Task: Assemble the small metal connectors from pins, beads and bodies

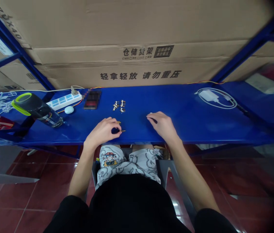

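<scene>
My left hand (104, 130) rests on the blue shelf (187, 113) with its fingers curled around a small dark part with brass pins (118, 130) sticking out to the right. My right hand (161, 123) lies palm down a little to the right, fingers bent, with a thin dark item (153, 120) under its fingertips. A cluster of several small metal connectors (119, 105) lies just beyond both hands, untouched.
At the left stand a dark bottle with a green lid (36, 110), a white power strip (64, 100), a small white round object (69, 109) and a small black device (92, 99). A white charger with coiled cable (215, 97) lies at the right. Cardboard boxes (137, 42) fill the back.
</scene>
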The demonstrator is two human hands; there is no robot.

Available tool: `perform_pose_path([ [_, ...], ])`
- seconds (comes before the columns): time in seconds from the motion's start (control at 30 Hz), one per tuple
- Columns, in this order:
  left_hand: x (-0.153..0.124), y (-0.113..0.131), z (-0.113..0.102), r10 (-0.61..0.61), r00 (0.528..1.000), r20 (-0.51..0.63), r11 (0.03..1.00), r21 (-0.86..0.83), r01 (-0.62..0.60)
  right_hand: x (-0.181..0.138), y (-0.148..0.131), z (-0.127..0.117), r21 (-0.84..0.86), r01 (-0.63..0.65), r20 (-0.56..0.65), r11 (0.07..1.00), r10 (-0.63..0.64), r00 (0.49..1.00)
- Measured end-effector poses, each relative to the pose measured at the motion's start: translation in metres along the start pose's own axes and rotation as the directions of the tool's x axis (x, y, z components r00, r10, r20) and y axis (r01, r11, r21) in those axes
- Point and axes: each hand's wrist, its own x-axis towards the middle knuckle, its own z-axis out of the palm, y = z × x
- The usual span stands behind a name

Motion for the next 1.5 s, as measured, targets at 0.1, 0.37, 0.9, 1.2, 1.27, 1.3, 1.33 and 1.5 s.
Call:
perform_pose_path([
  [0.1,-0.005,-0.006,-0.006,-0.043,0.999,-0.008,0.999,0.0,0.043,0.002,0.004,0.004,-0.016,-0.024,-0.027,1.0,0.023,0.999],
  [0.37,-0.006,-0.009,-0.008,-0.085,0.996,-0.034,0.996,-0.019,0.085,0.001,0.006,0.005,-0.082,-0.036,-0.061,0.996,0.031,0.998],
  [0.9,-0.002,-0.015,-0.004,-0.067,0.998,-0.014,0.997,0.045,0.068,0.002,-0.013,-0.002,-0.155,-0.034,-0.074,0.987,0.022,0.997],
  [1.2,0.002,-0.021,0.003,-0.063,0.993,-0.096,0.996,0.058,0.069,0.043,-0.041,0.021,-0.057,0.12,0.159,0.991,-0.11,0.981],
  [1.27,0.002,-0.022,0.005,-0.073,0.991,-0.11,0.995,0.065,0.08,0.059,-0.046,0.029,-0.073,0.136,0.227,0.988,-0.117,0.967],
  [1.3,0.002,-0.022,0.005,-0.077,0.99,-0.115,0.994,0.068,0.085,0.066,-0.048,0.033,-0.094,0.14,0.267,0.986,-0.111,0.957],
  [1.33,0.002,-0.022,0.005,-0.08,0.99,-0.119,0.993,0.071,0.089,0.073,-0.05,0.037,-0.112,0.141,0.301,0.984,-0.102,0.948],
  [1.5,0.003,-0.022,0.003,-0.093,0.988,-0.125,0.991,0.08,0.103,0.092,-0.052,0.047,-0.136,0.156,0.393,0.978,-0.091,0.915],
])
